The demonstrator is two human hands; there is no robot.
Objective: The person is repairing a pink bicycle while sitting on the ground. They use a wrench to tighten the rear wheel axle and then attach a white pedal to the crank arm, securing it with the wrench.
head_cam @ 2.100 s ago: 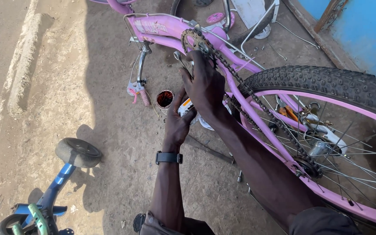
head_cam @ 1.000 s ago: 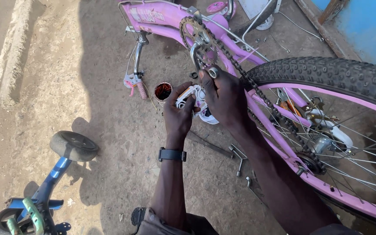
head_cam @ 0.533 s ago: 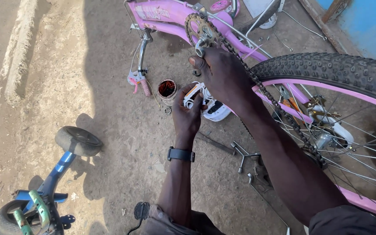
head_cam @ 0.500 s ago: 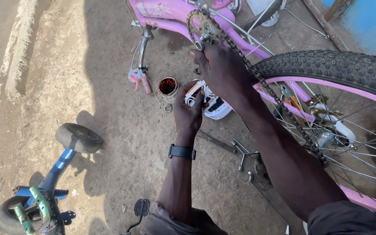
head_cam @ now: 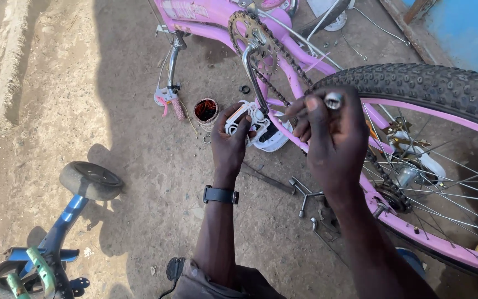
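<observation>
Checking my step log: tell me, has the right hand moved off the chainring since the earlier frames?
Yes. The right hand has come down and rightward from the chainring, now near the rear tyre, pinching a small metal piece.

R hand lifted off crank, now pinching small metal nut.

Ground: bare packed dirt, dusty and brown, strewn with small grit.
Wall: blue painted surface at upper right, behind a wooden plank.
Light: strong sun, hard shadows.
</observation>
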